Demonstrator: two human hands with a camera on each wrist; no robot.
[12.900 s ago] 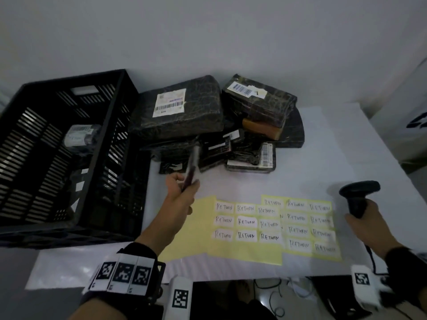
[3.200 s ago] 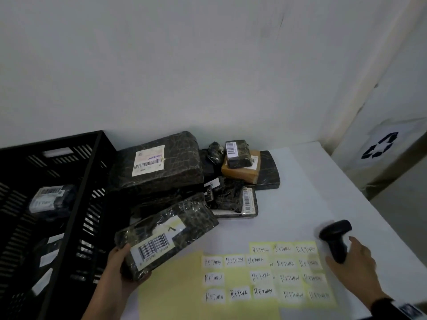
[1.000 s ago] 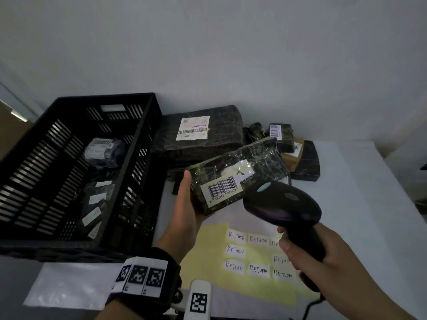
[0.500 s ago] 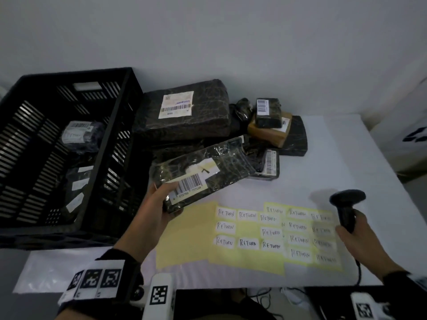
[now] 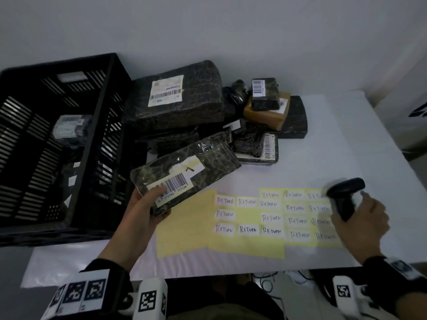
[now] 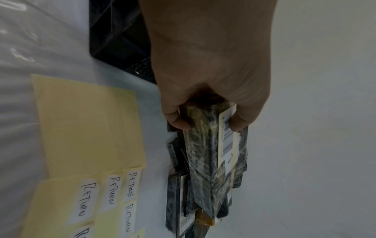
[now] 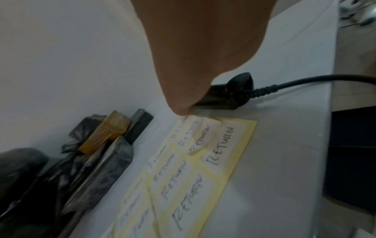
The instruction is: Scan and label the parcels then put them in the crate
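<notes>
My left hand (image 5: 159, 202) grips the near end of a long dark film-wrapped parcel (image 5: 196, 167), thumb on its barcode label, holding it tilted above the table beside the black crate (image 5: 111, 125). The left wrist view shows the parcel (image 6: 205, 161) edge-on, pinched between thumb and fingers (image 6: 179, 124). My right hand (image 5: 355, 211) grips the black corded scanner (image 5: 344, 190) at the right end of the yellow sheets of "RETURN" labels (image 5: 272, 215). In the right wrist view the scanner's handle (image 7: 234, 95) sits just above the labels (image 7: 183, 177).
A pile of wrapped parcels (image 5: 184, 98) lies behind the label sheets, against the wall. Inside the crate lie a small labelled parcel (image 5: 69, 127) and other dark ones. The table's right edge (image 5: 392, 144) is close to the scanner.
A second ago the scanner was raised in front of the parcel's barcode; my right hand has since brought it down to the right, over the labels. My left hand still holds the parcel.
</notes>
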